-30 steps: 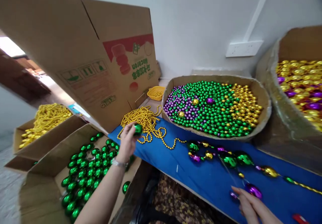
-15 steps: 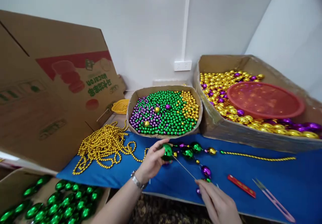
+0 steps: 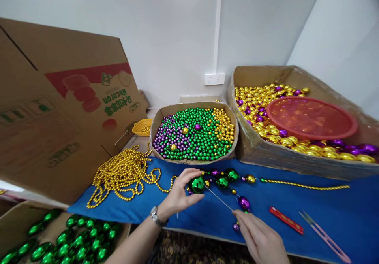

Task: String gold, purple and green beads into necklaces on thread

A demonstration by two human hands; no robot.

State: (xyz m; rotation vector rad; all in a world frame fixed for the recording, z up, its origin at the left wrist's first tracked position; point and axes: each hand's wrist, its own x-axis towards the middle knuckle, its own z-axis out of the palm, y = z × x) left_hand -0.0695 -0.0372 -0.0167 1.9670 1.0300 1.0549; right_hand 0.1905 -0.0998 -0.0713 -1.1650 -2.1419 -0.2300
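My left hand (image 3: 183,191) reaches over the blue cloth, thumb and fingers spread apart around a large shiny green bead (image 3: 196,185). The fingertips lie along the bead's upper edge, while the thumb is stretched out below it; whether they touch is hard to tell. A thin pale cord (image 3: 218,198) runs taut from the bead down to my right hand (image 3: 257,232), whose thumb and fingers pinch its end. Behind them lies a strand of green, purple and gold beads, including a green bead (image 3: 231,174) and a purple bead (image 3: 244,203).
A twisted gold cord (image 3: 308,185), red cutter-like tool (image 3: 286,220) and pink-handled tweezers (image 3: 325,238) lie rightward. Gold bead chains (image 3: 118,177) heap leftward. Behind stand a small-bead box (image 3: 194,162) and larger box (image 3: 266,157) with a red tray (image 3: 310,117). Green beads (image 3: 79,240) fill a lower-left box.
My left thumb has moved away from the fingers, so the grip on the green bead has loosened. My right hand still pinches the cord, shifted slightly right. The view has moved slightly.
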